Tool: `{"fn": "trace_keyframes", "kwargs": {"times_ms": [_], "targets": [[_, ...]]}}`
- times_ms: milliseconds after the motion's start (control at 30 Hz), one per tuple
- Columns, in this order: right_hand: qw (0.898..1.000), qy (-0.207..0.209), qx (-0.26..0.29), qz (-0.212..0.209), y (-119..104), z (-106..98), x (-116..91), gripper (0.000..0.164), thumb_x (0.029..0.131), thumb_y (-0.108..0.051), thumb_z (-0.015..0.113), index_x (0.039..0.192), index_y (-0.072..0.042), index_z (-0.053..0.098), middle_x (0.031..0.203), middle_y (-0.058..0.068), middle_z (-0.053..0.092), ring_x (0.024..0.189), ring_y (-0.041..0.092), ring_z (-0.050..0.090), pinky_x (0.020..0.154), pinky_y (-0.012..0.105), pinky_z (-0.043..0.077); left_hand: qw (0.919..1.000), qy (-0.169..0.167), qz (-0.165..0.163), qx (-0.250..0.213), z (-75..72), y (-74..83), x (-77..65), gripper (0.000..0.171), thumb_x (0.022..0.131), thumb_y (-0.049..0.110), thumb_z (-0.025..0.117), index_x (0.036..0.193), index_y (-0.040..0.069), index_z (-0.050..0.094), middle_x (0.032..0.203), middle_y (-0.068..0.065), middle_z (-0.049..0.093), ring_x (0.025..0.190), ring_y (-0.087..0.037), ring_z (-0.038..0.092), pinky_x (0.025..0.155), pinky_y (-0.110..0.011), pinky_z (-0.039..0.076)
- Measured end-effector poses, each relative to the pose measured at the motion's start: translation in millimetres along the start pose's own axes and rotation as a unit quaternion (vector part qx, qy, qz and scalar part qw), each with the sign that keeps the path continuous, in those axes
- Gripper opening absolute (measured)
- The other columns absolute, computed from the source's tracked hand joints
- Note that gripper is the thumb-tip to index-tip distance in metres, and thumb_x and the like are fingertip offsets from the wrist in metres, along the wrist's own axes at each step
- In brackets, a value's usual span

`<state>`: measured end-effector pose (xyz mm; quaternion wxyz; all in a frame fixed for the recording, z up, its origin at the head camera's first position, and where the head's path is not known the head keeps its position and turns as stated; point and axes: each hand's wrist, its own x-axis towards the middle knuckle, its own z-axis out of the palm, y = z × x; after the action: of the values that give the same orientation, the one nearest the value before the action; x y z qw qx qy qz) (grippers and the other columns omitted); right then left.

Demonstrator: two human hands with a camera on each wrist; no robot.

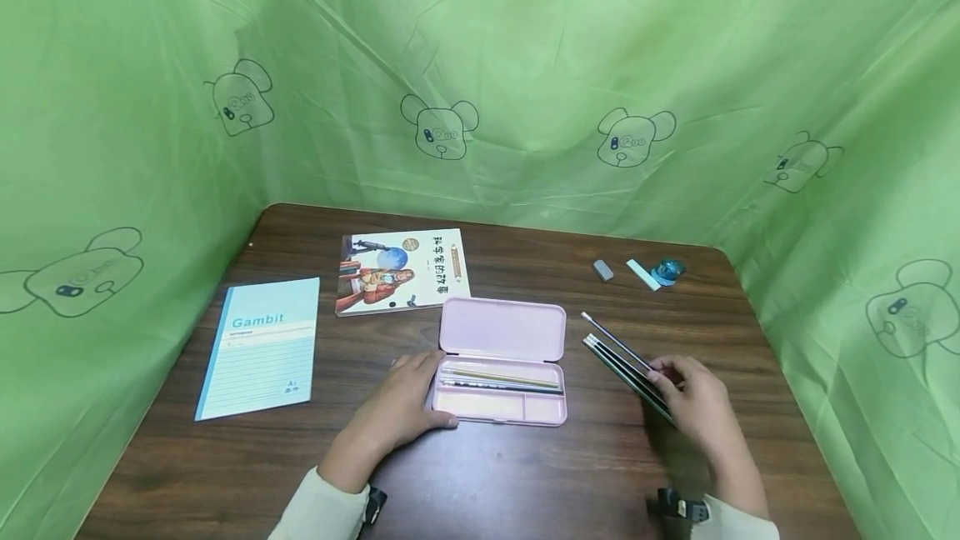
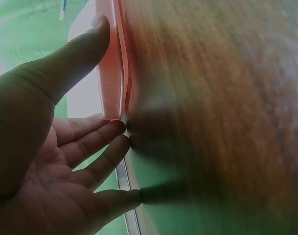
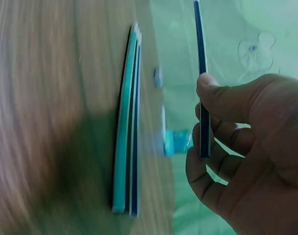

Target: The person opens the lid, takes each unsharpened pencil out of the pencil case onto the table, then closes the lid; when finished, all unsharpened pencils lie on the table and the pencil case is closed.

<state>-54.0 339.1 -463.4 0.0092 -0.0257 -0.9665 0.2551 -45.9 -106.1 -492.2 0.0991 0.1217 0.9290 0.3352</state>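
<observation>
One pencil (image 3: pixel 205 132) is clamped in the fingers of the right hand (image 1: pixel 697 402), near other pencils (image 3: pixel 122 137); the left hand (image 1: pixel 405 402), fingers apart, touches the pencil case (image 1: pixel 480 405). Apparent step: pick-up; casing it would call for a leftward carry.

Left hand (image 1: pixel 405 397) and right hand (image 1: pixel 699 402): bare, with rounded fingertips. Left sleeve (image 1: pixel 318 511) and right sleeve (image 1: pixel 733 522): plain pale cloth, near white, ending close to the wrist. Left band (image 1: pixel 375 505): black, partly visible beside the cuff. Right band (image 1: pixel 667 502): black, bearing a small greyish piece (image 1: pixel 697 512) near the cuff; finer detail too small to tell.
</observation>
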Motion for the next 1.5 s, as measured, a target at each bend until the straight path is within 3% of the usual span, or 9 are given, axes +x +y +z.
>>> {"fn": "trace_keyframes", "kwargs": {"times_ms": [300, 500, 667, 1200, 1333, 1500], "targets": [[0.997, -0.051, -0.014, 0.051, 33, 4, 9, 0.018, 0.111, -0.016, 0.068, 0.118, -0.001, 0.075, 0.111, 0.018, 0.074, 0.099, 0.031, 0.067, 0.083, 0.047, 0.055, 1.0, 0.001, 0.001, -0.005, -0.1, 0.6, -0.8, 0.101, 0.075, 0.031, 0.105, 0.158, 0.0, 0.057, 0.158, -0.023, 0.063, 0.151, -0.046, 0.055, 0.134, -0.068, 0.034], [0.997, -0.047, -0.019, 0.057, 43, 12, 14, 0.018, 0.11, -0.015, 0.068, 0.116, 0.001, 0.076, 0.109, 0.018, 0.076, 0.099, 0.032, 0.069, 0.085, 0.048, 0.055, 1.0, -0.001, 0.0, -0.002, -0.1, 1.4, -2.4, 0.101, 0.076, 0.032, 0.105, 0.158, 0.0, 0.057, 0.158, -0.023, 0.063, 0.15, -0.046, 0.055, 0.133, -0.065, 0.037], [0.997, -0.04, -0.021, 0.063, 46, 15, 16, 0.02, 0.11, -0.016, 0.068, 0.117, 0.001, 0.076, 0.111, 0.02, 0.076, 0.102, 0.035, 0.07, 0.087, 0.053, 0.055, 1.0, -0.001, -0.002, -0.001, 0.1, 1.1, -2.6, 0.102, 0.076, 0.032, 0.105, 0.158, -0.001, 0.056, 0.159, -0.024, 0.062, 0.15, -0.047, 0.055, 0.133, -0.065, 0.037], [0.995, -0.052, -0.018, 0.078, 45, 14, 19, 0.021, 0.11, -0.017, 0.069, 0.12, 0.0, 0.076, 0.11, 0.019, 0.076, 0.099, 0.032, 0.067, 0.079, 0.039, 0.05, 1.0, 0.003, 0.001, -0.005, -0.2, 0.0, -2.8, 0.101, 0.075, 0.031, 0.105, 0.157, -0.001, 0.057, 0.158, -0.024, 0.063, 0.15, -0.047, 0.055, 0.133, -0.067, 0.036], [0.995, -0.06, -0.015, 0.076, 45, 11, 20, 0.025, 0.111, -0.02, 0.068, 0.124, 0.0, 0.076, 0.114, 0.02, 0.076, 0.101, 0.033, 0.069, 0.082, 0.043, 0.053, 1.0, 0.002, 0.0, -0.006, -0.5, 0.6, -2.3, 0.101, 0.075, 0.031, 0.105, 0.158, 0.0, 0.057, 0.158, -0.024, 0.063, 0.15, -0.046, 0.055, 0.133, -0.066, 0.036], [0.996, -0.055, -0.015, 0.064, 38, 7, 21, 0.03, 0.112, -0.021, 0.066, 0.129, 0.001, 0.075, 0.123, 0.026, 0.075, 0.111, 0.041, 0.071, 0.09, 0.057, 0.058, 1.0, 0.001, 0.001, -0.006, -1.1, 1.5, -1.4, 0.101, 0.075, 0.033, 0.106, 0.158, 0.001, 0.057, 0.159, -0.022, 0.063, 0.15, -0.045, 0.056, 0.132, -0.065, 0.038]]}}
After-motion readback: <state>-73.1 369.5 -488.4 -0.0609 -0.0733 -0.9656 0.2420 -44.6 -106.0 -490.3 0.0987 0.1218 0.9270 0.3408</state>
